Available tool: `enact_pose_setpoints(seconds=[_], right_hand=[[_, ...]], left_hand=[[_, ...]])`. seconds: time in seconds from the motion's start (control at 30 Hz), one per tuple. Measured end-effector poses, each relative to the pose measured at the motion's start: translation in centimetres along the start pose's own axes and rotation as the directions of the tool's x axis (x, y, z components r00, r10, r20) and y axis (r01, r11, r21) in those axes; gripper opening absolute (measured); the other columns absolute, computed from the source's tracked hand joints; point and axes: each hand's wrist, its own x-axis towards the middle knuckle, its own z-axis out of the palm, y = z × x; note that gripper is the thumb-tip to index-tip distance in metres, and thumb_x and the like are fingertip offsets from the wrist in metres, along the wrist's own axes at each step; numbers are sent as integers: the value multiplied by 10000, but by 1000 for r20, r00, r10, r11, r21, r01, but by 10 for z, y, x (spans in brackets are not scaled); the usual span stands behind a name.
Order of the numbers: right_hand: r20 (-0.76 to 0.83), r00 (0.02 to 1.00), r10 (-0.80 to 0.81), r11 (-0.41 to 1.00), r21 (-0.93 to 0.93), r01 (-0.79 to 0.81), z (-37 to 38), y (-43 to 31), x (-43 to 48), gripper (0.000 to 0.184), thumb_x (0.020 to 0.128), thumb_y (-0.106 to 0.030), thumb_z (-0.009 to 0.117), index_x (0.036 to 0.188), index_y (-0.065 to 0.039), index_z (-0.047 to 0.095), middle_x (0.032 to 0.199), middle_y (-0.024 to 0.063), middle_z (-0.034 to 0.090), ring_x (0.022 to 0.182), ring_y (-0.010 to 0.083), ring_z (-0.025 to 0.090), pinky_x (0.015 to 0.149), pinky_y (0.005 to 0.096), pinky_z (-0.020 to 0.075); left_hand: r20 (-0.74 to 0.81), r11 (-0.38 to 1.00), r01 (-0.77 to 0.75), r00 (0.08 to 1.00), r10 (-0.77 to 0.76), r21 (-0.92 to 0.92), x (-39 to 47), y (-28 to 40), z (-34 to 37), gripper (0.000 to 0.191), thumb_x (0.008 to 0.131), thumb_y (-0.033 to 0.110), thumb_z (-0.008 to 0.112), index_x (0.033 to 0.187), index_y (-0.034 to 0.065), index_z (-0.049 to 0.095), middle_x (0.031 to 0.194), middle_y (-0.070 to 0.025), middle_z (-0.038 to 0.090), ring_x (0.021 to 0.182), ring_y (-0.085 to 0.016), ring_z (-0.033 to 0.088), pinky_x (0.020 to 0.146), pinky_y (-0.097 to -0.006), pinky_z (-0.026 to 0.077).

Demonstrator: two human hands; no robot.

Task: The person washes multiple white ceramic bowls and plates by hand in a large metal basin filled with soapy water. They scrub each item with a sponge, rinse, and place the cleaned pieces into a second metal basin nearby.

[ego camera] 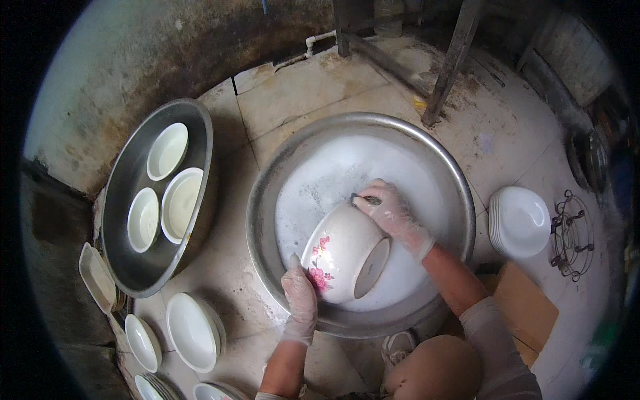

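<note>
A large white ceramic bowl (345,255) with pink printed flowers is tilted on its side over a wide metal basin (465,200). White suds (320,175) cover the water inside the basin. My left hand (301,290), in a clear disposable glove, grips the bowl's rim at the lower left. Gloved as well, my right hand (387,207) is at the bowl's upper edge, pinching a dark scouring pad (371,200) that my fingers mostly hide. The bowl's unglazed foot ring faces right, and its inside is turned away from view.
To the left, a dark metal basin (195,120) holds three white bowls (167,152). White bowls (192,332) and stacked dishes (152,387) stand on the tiled floor at lower left. Stacked white plates (522,220), a wire stand (572,237) and cardboard (525,305) lie right. A table leg (452,65) rises behind.
</note>
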Motion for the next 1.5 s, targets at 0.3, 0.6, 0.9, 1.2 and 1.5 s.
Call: enact_pose_setpoints(seconds=[0.3, 0.6, 0.9, 1.2, 1.5], right_hand=[[319, 901, -292, 947, -36, 320, 2, -80, -18, 150, 762, -268, 629, 809, -133, 674, 1074, 35, 581, 1053, 226, 508, 850, 338, 447], [632, 739, 233, 689, 429, -584, -33, 107, 4, 331, 827, -349, 607, 980, -58, 649, 1102, 69, 592, 1025, 154, 532, 911, 297, 393], [642, 747, 173, 981, -48, -185, -58, -76, 11, 264, 764, -333, 658, 877, -94, 675, 948, 60, 624, 1058, 172, 507, 879, 333, 418], [-67, 998, -8, 989, 149, 18, -9, -38, -23, 193, 818, -295, 589, 858, -120, 658, 998, 94, 601, 959, 290, 539, 813, 384, 441], [305, 796, 523, 852, -198, -485, 14, 74, -36, 261, 846, -227, 559, 1017, -54, 653, 1008, 186, 632, 957, 315, 602, 877, 380, 447]], left_hand=[[59, 999, 13, 998, -10, -51, -1, 1, -12, 470, 936, 383, 455, 616, 43, 508, 558, 36, 460, 531, -62, 395, 486, -262, 335], [25, 999, -41, 999, 41, 4, 22, -19, -14, 502, 942, 375, 417, 935, -82, 624, 791, -84, 624, 682, -133, 557, 635, -280, 459], [364, 417, -414, 910, 198, 809, 33, 69, 46, 607, 849, 559, 499, 753, -19, 659, 635, -263, 566, 665, -409, 594, 638, -430, 453], [134, 825, -188, 981, 137, 533, 34, 48, 19, 624, 880, 521, 535, 673, -63, 613, 601, -30, 535, 593, -107, 442, 548, -294, 401], [126, 993, 3, 992, -18, 116, 26, 34, -6, 637, 904, 541, 456, 1103, -56, 556, 997, -109, 628, 890, -180, 602, 801, -302, 490]])
